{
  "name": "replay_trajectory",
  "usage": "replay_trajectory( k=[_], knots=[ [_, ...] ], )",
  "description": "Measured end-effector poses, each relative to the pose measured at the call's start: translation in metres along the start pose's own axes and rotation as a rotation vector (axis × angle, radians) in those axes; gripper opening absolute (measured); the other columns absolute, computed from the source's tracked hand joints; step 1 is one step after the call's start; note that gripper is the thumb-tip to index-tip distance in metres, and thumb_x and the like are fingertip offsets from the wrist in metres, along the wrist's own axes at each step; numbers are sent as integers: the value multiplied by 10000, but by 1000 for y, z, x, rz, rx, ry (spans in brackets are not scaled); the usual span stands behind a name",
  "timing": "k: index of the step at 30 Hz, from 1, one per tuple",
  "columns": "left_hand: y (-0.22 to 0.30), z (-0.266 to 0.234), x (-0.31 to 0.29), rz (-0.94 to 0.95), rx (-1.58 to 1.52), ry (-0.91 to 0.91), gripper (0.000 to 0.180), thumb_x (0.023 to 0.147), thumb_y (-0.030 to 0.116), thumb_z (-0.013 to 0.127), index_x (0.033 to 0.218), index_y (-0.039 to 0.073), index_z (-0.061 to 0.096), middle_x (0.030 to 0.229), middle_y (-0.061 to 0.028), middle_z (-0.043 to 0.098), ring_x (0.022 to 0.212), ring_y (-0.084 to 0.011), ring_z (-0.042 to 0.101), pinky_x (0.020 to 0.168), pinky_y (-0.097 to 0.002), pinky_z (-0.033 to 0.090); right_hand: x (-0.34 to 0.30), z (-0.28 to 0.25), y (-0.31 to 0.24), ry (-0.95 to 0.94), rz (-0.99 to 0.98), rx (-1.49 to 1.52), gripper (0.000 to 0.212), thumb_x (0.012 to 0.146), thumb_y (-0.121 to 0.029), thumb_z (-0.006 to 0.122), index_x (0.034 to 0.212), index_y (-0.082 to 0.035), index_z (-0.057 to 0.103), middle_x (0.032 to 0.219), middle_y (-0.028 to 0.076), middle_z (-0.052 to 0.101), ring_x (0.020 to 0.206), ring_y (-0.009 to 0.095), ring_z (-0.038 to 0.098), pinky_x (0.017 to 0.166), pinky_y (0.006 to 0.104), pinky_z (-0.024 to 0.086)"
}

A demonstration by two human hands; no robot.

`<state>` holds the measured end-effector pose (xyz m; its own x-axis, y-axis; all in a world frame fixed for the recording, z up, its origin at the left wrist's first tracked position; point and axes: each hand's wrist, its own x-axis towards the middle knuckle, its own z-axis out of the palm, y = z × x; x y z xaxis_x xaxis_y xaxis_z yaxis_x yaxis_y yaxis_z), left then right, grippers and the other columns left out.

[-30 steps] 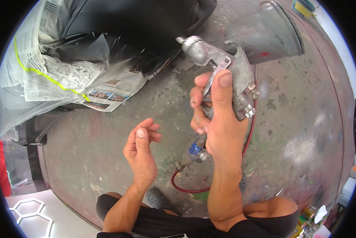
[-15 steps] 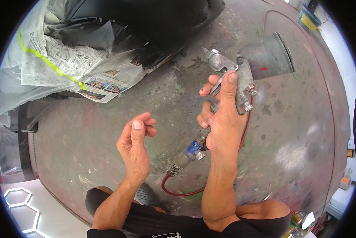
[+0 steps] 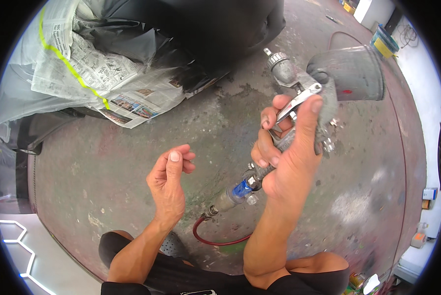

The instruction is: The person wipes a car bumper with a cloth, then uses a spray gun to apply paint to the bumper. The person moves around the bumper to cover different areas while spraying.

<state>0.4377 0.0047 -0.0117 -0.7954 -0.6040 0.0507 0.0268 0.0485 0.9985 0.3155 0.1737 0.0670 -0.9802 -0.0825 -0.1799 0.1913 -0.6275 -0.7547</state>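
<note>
My right hand (image 3: 296, 147) is wrapped round the handle of a metal spray gun (image 3: 323, 98), its thumb up and some fingers by the bright trigger lever. A grey, cylindrical paint cup (image 3: 350, 73) with a small red mark joins the gun's far side, tilted to the right. The nozzle end points away to the upper left, toward a black panel (image 3: 215, 34). Below the handle hang a filter fitting with a blue label (image 3: 241, 189) and a dark red air hose (image 3: 220, 242). My left hand (image 3: 169, 174) hovers empty, fingers loosely bent and apart from the gun.
Newspaper masking (image 3: 132, 101) and clear plastic film with a yellow-green tape strip (image 3: 73, 73) border the panel at the upper left. A blue bucket (image 3: 385, 39) stands by the white wall at the upper right. The stained concrete floor (image 3: 220, 128) lies below.
My right hand and the spray gun have moved slightly up and to the right, closer to view. The gun has turned a little. My left hand has barely moved.
</note>
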Motion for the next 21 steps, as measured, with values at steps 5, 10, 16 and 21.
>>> replay_trajectory(
  k=[5, 10, 16, 21],
  knots=[
    [4, -3, 1, 1, 15, 13, 448, 1181, 372, 588, 1269, -31, 764, 1082, -90, 776, 894, -135, 661, 848, -322, 543, -8, 14, -5, 24, -72, -54, 646, 1093, -669, 618, 1187, -35, 700, 913, 79, 662, 461, 67, 335, 454, 260, 289],
    [7, -6, -1, 8, 8, 28, 420, 1180, 347, 597, 1260, -27, 770, 1062, -83, 781, 888, -132, 665, 835, -315, 546, -1, 19, -5, 66, -130, -114, 645, 1096, -664, 619, 1179, -28, 696, 896, 74, 652, 467, 65, 345, 454, 260, 289],
    [13, -15, -4, 17, -5, 57, 423, 1180, 352, 600, 1243, -28, 777, 1047, -86, 782, 876, -130, 665, 829, -317, 547, -15, 44, -16, -89, -92, -91, 669, 1098, -680, 598, 1186, -22, 684, 878, 79, 649, 470, 60, 351, 455, 257, 292],
    [20, -27, -7, 41, -3, 79, 423, 1183, 351, 595, 1240, -25, 779, 1043, -86, 782, 869, -131, 662, 823, -318, 547, -36, 55, -11, -246, -90, -27, 588, 1110, -588, 640, 1201, -9, 688, 904, 98, 683, 504, 68, 413, 478, 260, 334]
  ],
)
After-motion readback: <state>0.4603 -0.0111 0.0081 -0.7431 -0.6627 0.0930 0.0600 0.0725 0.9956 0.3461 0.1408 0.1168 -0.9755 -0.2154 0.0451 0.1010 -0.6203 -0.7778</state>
